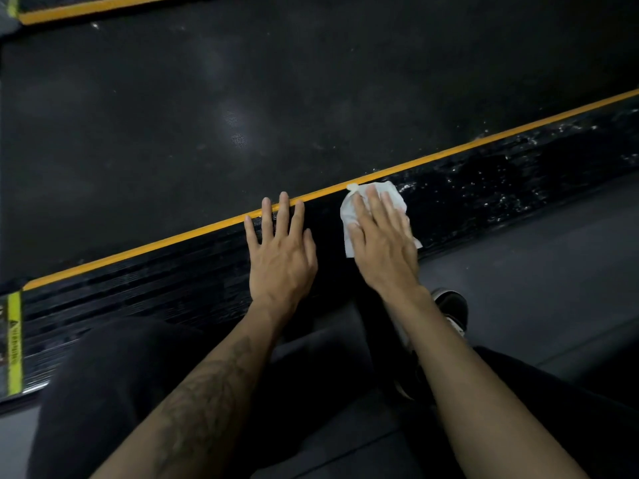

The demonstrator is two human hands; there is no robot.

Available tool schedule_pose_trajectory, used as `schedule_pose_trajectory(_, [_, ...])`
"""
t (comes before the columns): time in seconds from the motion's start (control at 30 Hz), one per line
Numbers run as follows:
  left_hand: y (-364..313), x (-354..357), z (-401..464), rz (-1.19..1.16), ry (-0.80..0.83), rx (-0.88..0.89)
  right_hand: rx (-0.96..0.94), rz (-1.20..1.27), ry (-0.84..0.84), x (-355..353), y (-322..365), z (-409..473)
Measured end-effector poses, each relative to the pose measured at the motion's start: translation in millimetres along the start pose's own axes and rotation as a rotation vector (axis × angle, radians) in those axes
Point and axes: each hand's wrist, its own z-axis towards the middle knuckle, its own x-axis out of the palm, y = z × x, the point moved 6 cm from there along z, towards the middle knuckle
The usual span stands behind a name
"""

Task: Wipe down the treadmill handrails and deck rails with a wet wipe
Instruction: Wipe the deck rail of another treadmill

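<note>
While flat fingers of the right hand (382,243) press it, the wet wipe (377,216) lies under that open grip — on the deck rail (484,198)

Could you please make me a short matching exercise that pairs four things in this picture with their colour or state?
Things:
1. wipe
2. left hand
3. stripe
4. rail to the right of the wipe

States:
a. orange
b. flat on the rail, holding nothing
c. white, pressed under the right hand
d. glistening with wet specks

Pairs: 1-c, 2-b, 3-a, 4-d
</note>
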Motion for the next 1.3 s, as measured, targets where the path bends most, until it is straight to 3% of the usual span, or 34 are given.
schedule_pose_trajectory(0.1, [0, 0, 0, 0.001, 0.007, -0.002, 0.063, 0.0, -0.023, 3, 24, -10])
schedule_pose_trajectory(0.27, [0, 1, 0, 0.01, 0.005, 0.002, -0.17, 0.018, 0.047, 8, 31, -26])
schedule_pose_trajectory(0.47, [-1, -1, 0, -0.008, -0.005, 0.002, 0.062, 0.002, -0.016, 6, 26, -15])
schedule_pose_trajectory(0.63, [0, 2, 1, -0.005, 0.011, 0.004, -0.164, 0.012, 0.022, 10, 34, -28])
schedule_pose_trajectory(0.8, [-1, 0, 1, -0.012, -0.003, 0.008, 0.05, 0.047, -0.018, 3, 9, -14])
schedule_pose_trajectory(1.0, [-2, 0, 1, -0.019, 0.004, 0.005, -0.24, -0.027, 0.059, 8, 27, -30])
schedule_pose_trajectory(1.17, [-2, -2, 1, -0.021, -0.008, 0.011, 0.007, 0.05, 0.029, -2, 6, 3])
schedule_pose_trajectory(1.3, [-2, -1, 2, -0.02, 0.005, 0.007, -0.095, 0.01, 0.057, 4, 26, -5])
